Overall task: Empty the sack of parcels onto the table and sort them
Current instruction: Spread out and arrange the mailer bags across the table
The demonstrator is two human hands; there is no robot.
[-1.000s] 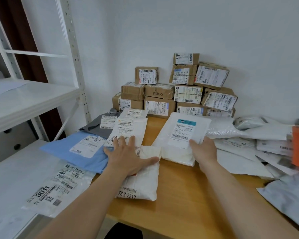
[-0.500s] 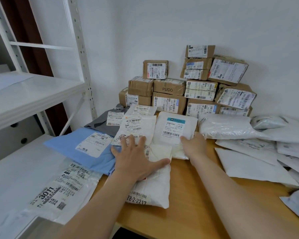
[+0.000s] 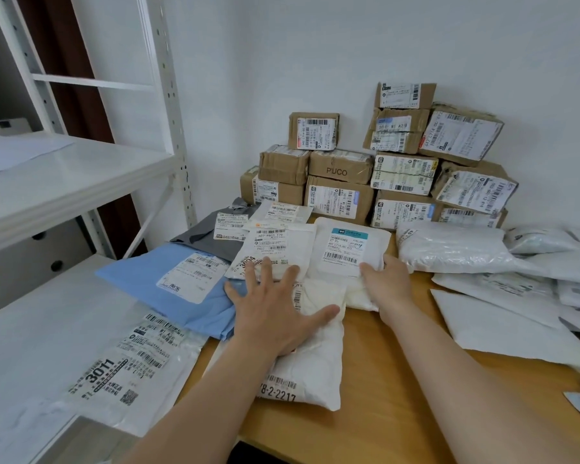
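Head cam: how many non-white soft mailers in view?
2: a blue mailer at centre-left, and a grey mailer just behind it, toward the cardboard boxes. More may be hidden under the white piles.

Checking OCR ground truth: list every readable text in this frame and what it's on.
"PUCO": cardboard box.
"3011": clear bag, on its label.
"3004": white mailer, printed sideways.
"78-2-2217": white bag under left hand.
Too small or blurred: teal-label mailer in right hand, and all remaining print.
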